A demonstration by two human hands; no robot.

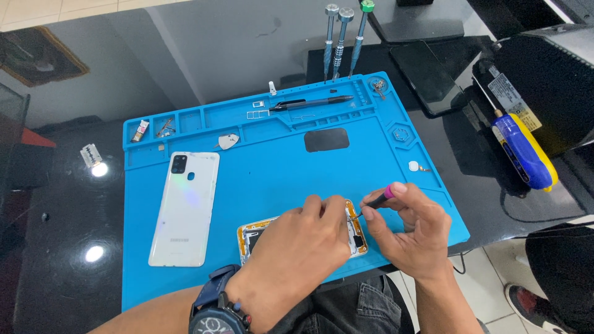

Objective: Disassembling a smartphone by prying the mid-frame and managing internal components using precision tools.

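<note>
The opened smartphone with a gold-edged frame and exposed white and dark internals (356,238) lies low and centre in the frame on the blue silicone repair mat (278,179), mostly hidden under the left hand (297,253), whose fingers are curled and pressed down on the phone's body to steady it. The right hand (411,232) pinches a small precision screwdriver with a pink cap (378,199) between thumb and forefinger, its tip apparently at the phone's upper right corner — the contact point is too small to be sure. If the tip slips, it could gouge the board, or a loosened screw could roll off across the smooth rubbery mat. To the left lies the glossy white plastic back cover (184,209), camera cut-out uppermost. Along the mat's moulded upper trays rest a black pen-like tool (312,103) and three metal-shafted screwdrivers (343,40) — and a blue and yellow electric driver (523,148) sits at right on the shiny black table (62,204).
</note>
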